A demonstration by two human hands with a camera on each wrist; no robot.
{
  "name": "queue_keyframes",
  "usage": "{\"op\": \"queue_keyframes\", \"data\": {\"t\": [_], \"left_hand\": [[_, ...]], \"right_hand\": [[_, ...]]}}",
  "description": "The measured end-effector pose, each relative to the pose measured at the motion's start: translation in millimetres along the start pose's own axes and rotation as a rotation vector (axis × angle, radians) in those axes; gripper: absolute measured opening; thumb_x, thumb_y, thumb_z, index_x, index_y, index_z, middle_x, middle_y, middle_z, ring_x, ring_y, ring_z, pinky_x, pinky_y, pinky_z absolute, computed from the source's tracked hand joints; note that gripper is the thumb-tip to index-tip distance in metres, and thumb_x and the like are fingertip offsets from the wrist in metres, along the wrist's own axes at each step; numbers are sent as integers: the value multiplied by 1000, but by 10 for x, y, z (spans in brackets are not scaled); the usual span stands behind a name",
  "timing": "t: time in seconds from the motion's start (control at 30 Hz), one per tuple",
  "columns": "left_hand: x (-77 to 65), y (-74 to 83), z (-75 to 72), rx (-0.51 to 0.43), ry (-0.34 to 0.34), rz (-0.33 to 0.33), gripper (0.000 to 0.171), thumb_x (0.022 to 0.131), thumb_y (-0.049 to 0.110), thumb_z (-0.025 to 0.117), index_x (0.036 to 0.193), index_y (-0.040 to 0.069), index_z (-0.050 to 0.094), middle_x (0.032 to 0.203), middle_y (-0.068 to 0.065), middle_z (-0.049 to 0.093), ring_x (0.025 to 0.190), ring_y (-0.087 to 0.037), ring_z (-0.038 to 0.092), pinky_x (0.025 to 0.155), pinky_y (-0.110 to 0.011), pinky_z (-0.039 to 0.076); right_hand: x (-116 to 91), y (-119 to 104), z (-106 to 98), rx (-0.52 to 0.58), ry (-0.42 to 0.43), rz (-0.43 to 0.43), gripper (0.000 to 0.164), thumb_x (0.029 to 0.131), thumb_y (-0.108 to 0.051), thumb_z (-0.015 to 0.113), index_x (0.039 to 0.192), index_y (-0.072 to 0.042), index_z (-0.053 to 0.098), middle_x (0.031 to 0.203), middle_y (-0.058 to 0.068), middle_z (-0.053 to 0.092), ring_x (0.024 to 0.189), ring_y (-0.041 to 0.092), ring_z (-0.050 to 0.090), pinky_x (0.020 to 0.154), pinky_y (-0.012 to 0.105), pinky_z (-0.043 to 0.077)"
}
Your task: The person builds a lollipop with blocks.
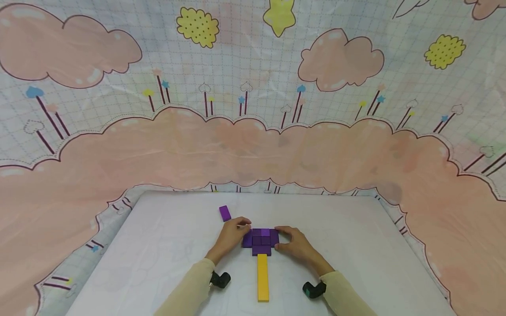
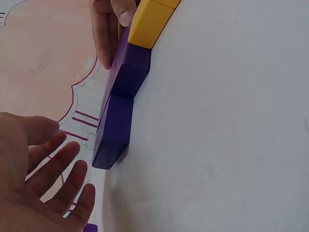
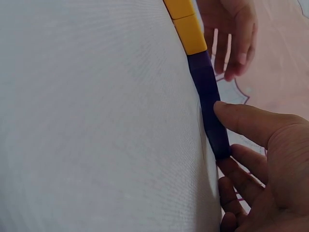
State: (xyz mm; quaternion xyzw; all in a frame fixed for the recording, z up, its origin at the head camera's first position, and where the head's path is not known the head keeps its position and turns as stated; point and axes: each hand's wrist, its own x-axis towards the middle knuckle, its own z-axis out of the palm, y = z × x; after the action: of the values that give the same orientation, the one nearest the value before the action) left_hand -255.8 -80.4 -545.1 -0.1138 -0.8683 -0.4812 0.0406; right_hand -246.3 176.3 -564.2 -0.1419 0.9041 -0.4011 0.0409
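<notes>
Several purple blocks (image 1: 261,240) lie flat on the white table, fitted together into a stepped shape. Below its front edge runs a straight strip of yellow blocks (image 1: 262,278). My right hand (image 1: 297,246) pinches the rightmost purple block (image 1: 274,237), with the thumb at its near end and a finger at its far end. At the left side of the shape is my left hand (image 1: 231,237), fingers loosely bent, holding nothing. The left wrist view shows that hand (image 2: 43,169) spread a little apart from the purple blocks (image 2: 115,128).
A loose purple block (image 1: 225,213) lies on the table (image 1: 166,245) just beyond the left hand. Behind the table's far edge hangs a patterned cloth (image 1: 253,149) with clouds and stars. Each wrist wears a small black camera (image 1: 314,289).
</notes>
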Motion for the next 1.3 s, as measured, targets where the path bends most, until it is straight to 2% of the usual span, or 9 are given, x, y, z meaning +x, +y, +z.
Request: {"op": "queue_keyframes", "data": {"t": [0.27, 0.47, 0.77, 0.97, 1.17, 1.3], "left_hand": [[-16, 35, -116, 30, 21, 35, 18, 95, 18, 63, 109, 9, 71, 113, -9, 72, 105, -28, 67, 94, -45, 55], [2, -2, -228, 46, 47, 67, 20, 93, 16, 65, 110, 7, 71, 111, -9, 72, 104, -27, 66, 94, -46, 54], [81, -60, -469, 28, 108, 59, 21, 90, 10, 69, 110, 4, 70, 111, -13, 71, 102, -29, 67, 92, -48, 55], [115, -114, -625, 35, 148, 109, 23, 87, 5, 70, 110, 2, 69, 109, -15, 72, 101, -32, 67, 91, -49, 54], [135, -224, -760, 42, 149, 48, 26, 90, 9, 69, 115, 2, 67, 114, -15, 71, 108, -32, 64, 95, -47, 53], [155, -315, -818, 45, 160, 19, 31, 86, 5, 71, 117, 0, 65, 119, -19, 68, 111, -34, 63, 97, -48, 52]], "right_hand": [[22, 16, -2, -7, 1, -12, 58, 81, -27, 80, 135, -19, 59, 142, 10, 57, 136, 38, 45, 112, 63, 33], [28, 11, -11, -2, 3, -15, 58, 81, -26, 80, 135, -18, 59, 142, 9, 57, 136, 38, 45, 113, 62, 33], [31, 4, -8, -3, 11, 1, 57, 82, -26, 80, 135, -20, 60, 142, 8, 57, 137, 36, 44, 114, 62, 32], [33, -7, -8, 0, 10, 13, 57, 82, -27, 79, 135, -21, 59, 143, 8, 56, 137, 37, 44, 114, 62, 31], [24, -20, -14, 9, -1, 1, 58, 81, -28, 80, 135, -20, 59, 143, 8, 56, 137, 37, 44, 113, 62, 32], [15, -26, -12, 10, -4, 0, 58, 82, -28, 80, 135, -20, 59, 143, 9, 56, 137, 37, 44, 114, 62, 32]]}}
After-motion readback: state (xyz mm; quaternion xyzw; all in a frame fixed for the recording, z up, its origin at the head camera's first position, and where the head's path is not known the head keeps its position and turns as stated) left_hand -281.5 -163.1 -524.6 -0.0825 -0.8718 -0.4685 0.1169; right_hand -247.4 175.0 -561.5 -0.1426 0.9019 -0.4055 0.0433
